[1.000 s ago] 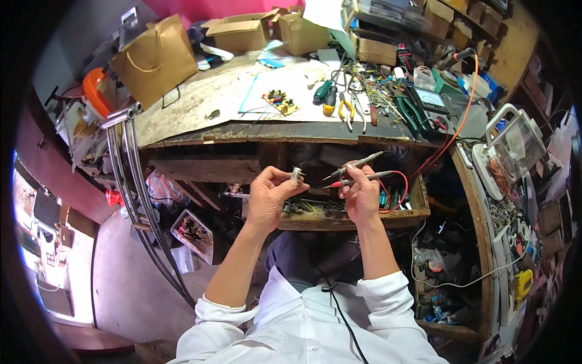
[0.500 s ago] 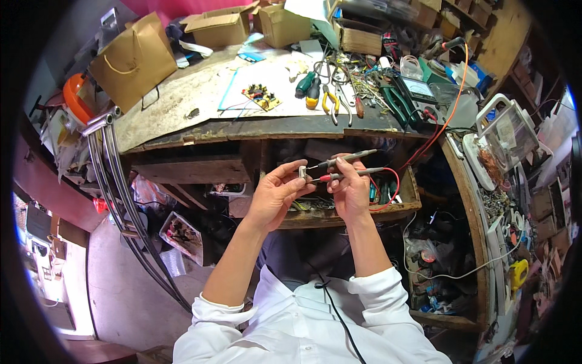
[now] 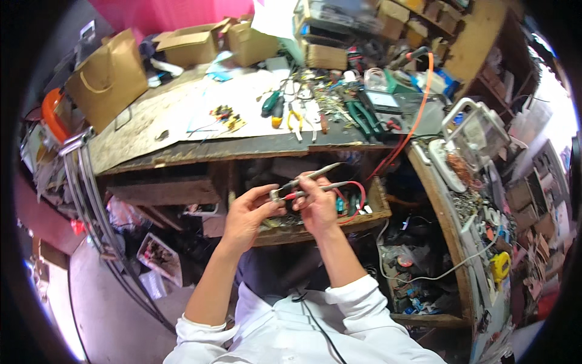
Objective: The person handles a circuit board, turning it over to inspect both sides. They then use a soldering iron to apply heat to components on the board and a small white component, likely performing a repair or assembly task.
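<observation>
Both hands, the left hand (image 3: 247,213) and the right hand (image 3: 316,206), work in the gap between the workbench (image 3: 145,130) edge above and the open drawer (image 3: 370,213) below; red wire (image 3: 357,194) loops close on the right. The benchtop's left part lies bare near the paper bag (image 3: 109,79); screwdrivers and pliers (image 3: 291,115) crowd its middle; cardboard boxes (image 3: 209,42) block the back.

This is a cluttered repair workshop; a worn wooden workbench (image 3: 151,130) carries screwdrivers (image 3: 271,103), pliers (image 3: 295,121) and a small circuit board (image 3: 223,113); cardboard boxes (image 3: 191,43) and a paper bag (image 3: 109,76) stand at the back; a meter (image 3: 379,100) lies among cables; an open drawer (image 3: 376,203) holds wires and parts; shelves (image 3: 485,255) on the right are crowded with scrap.
</observation>
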Available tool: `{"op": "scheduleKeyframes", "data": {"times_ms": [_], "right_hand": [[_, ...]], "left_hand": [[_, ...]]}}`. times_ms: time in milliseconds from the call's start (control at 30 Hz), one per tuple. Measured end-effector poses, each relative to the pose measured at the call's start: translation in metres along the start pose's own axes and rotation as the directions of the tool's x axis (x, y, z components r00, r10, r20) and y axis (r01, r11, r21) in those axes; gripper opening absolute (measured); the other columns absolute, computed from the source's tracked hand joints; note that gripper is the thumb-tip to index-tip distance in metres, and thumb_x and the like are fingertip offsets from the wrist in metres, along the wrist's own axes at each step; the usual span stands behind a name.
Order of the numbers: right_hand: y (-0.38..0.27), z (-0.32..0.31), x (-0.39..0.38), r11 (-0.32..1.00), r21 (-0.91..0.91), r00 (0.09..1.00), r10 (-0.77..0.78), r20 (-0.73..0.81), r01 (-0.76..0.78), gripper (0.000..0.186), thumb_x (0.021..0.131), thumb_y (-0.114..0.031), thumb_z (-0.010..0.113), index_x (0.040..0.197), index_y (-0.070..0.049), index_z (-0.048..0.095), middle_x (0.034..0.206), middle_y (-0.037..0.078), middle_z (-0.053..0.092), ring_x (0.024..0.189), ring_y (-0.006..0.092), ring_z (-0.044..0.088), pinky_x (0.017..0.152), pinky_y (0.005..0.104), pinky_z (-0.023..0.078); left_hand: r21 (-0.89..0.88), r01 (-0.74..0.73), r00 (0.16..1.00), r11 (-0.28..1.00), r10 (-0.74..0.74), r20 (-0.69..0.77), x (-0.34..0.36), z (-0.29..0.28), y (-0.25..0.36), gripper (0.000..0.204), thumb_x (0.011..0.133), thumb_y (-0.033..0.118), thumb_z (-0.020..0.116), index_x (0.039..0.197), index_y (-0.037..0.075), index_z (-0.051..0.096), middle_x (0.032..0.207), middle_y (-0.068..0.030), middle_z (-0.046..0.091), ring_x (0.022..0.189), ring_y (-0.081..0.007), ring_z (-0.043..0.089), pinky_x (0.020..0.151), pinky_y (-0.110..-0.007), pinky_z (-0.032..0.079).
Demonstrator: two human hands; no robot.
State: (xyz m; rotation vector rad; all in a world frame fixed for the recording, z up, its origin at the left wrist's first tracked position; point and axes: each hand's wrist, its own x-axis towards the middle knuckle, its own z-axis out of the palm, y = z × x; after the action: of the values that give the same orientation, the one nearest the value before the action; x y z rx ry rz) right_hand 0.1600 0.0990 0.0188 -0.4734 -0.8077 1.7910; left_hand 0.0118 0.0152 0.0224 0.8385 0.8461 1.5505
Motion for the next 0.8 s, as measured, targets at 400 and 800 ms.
{"op": "scheduleKeyframes", "data": {"times_ms": [400,800], "right_hand": [[-0.002,-0.002,0.001,1.0,0.014,1.0,0.0,0.003,0.0,0.009,0.092,-0.011,0.066,0.096,-0.004,0.062,0.077,0.004,0.065,0.056,0.009,0.061,0.047,0.0238,0.053],[0.001,-0.003,0.005,0.997,-0.072,0.999,0.035,-0.033,-0.037,0.012,0.09,-0.011,0.069,0.096,-0.004,0.061,0.077,0.005,0.065,0.055,0.0096,0.061,0.047,0.0241,0.054]], "left_hand": [[0.16,-0.002,0.996,0.987,-0.013,0.091,0.015,-0.014,0.0,0.039,0.083,-0.006,0.07,0.12,-0.003,0.06,0.107,-0.0121,0.07,0.093,-0.0183,0.068,0.084,-0.033,0.057],[0.165,0.018,0.997,0.986,-0.03,0.069,0.009,-0.01,0.007,0.034,0.086,-0.003,0.069,0.118,-0.003,0.061,0.098,-0.0088,0.069,0.084,-0.015,0.067,0.078,-0.03,0.058]]}}
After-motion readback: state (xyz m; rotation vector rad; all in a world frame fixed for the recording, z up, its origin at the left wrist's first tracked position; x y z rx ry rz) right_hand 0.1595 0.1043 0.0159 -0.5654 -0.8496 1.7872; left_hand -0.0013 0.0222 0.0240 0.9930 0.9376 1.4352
